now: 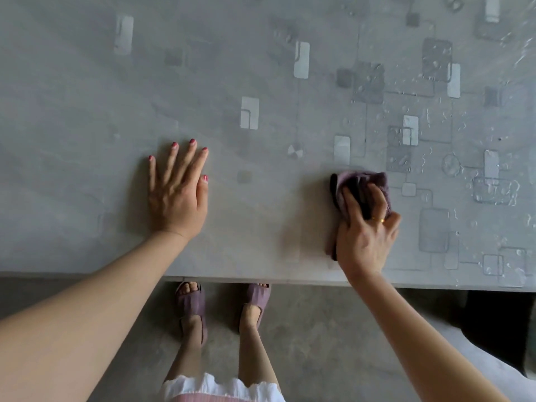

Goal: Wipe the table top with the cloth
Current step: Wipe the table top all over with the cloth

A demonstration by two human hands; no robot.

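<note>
I have the cloth (361,190) bunched under my right hand (367,236), fingers curled over it and pinching it down onto the table (87,126), near the front edge. My left hand (177,195) lies flat on the table, fingers spread, well apart from the cloth, holding nothing. The surface to the right of the cloth shows what look like water droplets (493,192), so I judge that side is the wet part left to do. To wipe well I would keep the palm heavy on the cloth, sweep in overlapping passes, and lean on the left hand as 1 steady brace.
</note>
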